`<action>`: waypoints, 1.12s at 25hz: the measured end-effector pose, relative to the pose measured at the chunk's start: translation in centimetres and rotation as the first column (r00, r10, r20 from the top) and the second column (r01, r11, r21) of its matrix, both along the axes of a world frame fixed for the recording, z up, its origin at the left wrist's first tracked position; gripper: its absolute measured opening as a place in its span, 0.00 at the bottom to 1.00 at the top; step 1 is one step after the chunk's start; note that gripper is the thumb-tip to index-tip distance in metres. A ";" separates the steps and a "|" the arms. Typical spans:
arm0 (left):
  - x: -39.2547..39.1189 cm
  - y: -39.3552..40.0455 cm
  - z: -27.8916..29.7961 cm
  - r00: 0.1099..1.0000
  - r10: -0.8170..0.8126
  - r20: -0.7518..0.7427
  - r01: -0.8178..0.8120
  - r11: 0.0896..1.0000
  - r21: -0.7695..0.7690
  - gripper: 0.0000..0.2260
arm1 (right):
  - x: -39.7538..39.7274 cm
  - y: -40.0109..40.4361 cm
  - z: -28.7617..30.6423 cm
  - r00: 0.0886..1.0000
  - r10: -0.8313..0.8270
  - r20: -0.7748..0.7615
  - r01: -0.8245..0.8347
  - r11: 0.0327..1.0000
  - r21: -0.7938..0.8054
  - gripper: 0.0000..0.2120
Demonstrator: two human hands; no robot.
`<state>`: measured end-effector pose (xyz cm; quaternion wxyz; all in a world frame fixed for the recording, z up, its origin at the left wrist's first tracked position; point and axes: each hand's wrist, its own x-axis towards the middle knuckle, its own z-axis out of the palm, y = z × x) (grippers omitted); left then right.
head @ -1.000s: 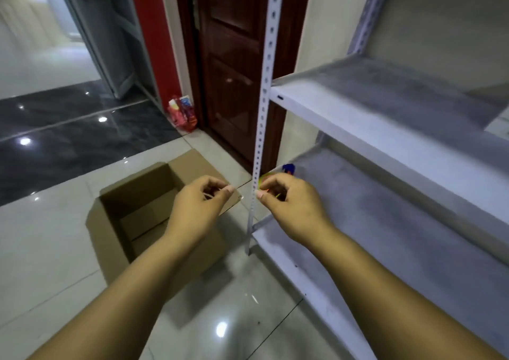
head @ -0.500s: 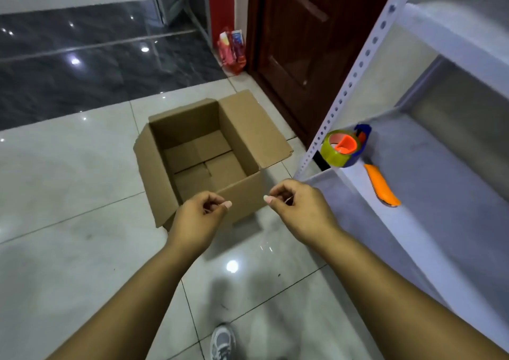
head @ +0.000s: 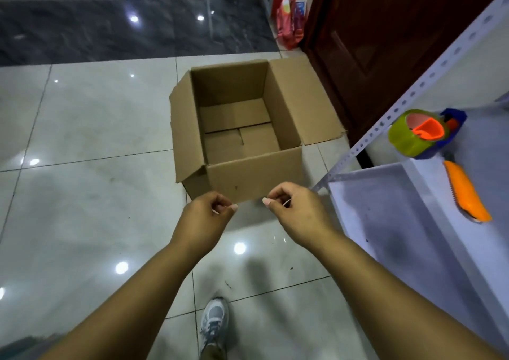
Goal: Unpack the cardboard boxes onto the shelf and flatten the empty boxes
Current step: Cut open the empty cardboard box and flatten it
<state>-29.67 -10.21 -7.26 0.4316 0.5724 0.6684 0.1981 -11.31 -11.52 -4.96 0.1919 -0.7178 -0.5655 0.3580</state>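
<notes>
So the cardboard box (head: 242,131) is sitting open on the tiled floor (head: 82,128), flaps splayed out left and right, and as far as I can see there's nothing in it, just the bottom flaps showing. It lies straight ahead of both hands, its near wall just past the knuckles, with the long axis running away from the person toward the dark wooden door (head: 385,29). The left hand (head: 205,212) and right hand (head: 296,208) are both curled, thumb to fingertip, each pinching something thin and pale, maybe a bit of string or a tie, too small to tell. They flank the near wall about evenly; neither one looks clearly nearer, and neither is touching the cardboard. My guess is the unpacking part is over for this box and flattening is what's left, which means dropping whatever they're pinching and reaching forward and down. Off to the right is the white metal shelf (head: 413,208), with a tape dispenser (head: 421,132) and an orange utility knife (head: 465,191) on it. A grey sneaker (head: 213,324) shows at the bottom, and a red bag (head: 290,19) sits by the door.
</notes>
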 end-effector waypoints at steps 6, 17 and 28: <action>-3.2 4.8 -5.9 0.995 -0.062 -0.078 0.062 0.998 -0.001 0.05 | -3.3 3.9 -5.9 0.999 0.022 0.048 -0.017 0.993 -0.113 0.06; -7.4 19.9 -14.1 0.819 -0.345 -0.458 0.435 0.895 0.104 0.23 | -7.6 15.9 -14.5 0.897 0.199 0.395 -0.122 0.970 -0.212 0.26; -7.6 25.7 -16.9 0.326 -0.658 -0.678 0.795 0.579 -0.179 0.21 | -8.9 19.5 -18.9 0.795 0.375 0.477 -0.190 0.900 -0.392 0.17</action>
